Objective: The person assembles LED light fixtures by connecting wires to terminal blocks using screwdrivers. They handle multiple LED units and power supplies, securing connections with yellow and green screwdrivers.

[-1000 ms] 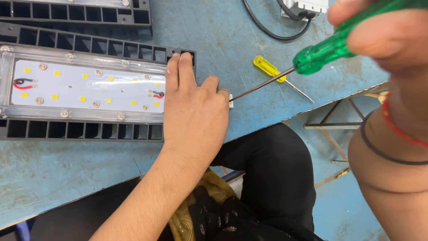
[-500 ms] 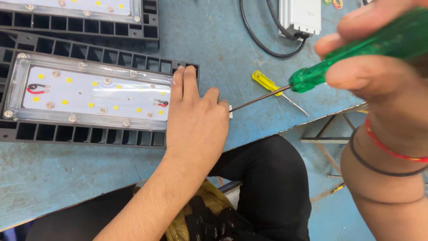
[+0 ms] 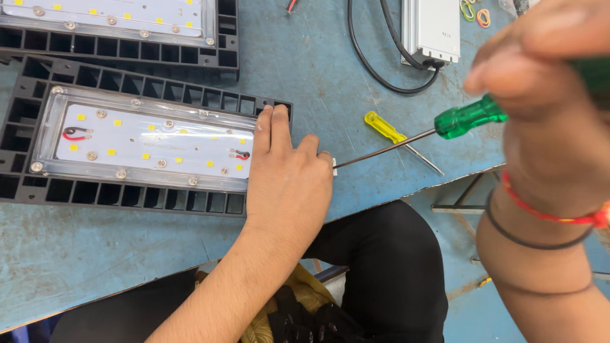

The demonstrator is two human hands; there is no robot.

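Head view: left hand [image 3: 289, 184] flat, right hand [image 3: 546, 108] gripping screwdriver [image 3: 445, 127].

The right hand [image 3: 546, 95] sat so close to the camera that it was blurred, and the picture's top and right edges cut it off. Its fingers covered most of the translucent green plastic screwdriver handle [image 3: 467, 117]. The tip of the thin steel screwdriver shaft [image 3: 387, 149] was hidden behind the left hand [image 3: 289, 184], as was the right end of the black finned LED light housing [image 3: 146, 149]; what the tip met could not be told. A second black LED light housing [image 3: 127, 25] and a silver rectangular metal driver box [image 3: 432, 28] were cut off by the top edge. The small coloured rubber bands [image 3: 473, 13] were too small to count.
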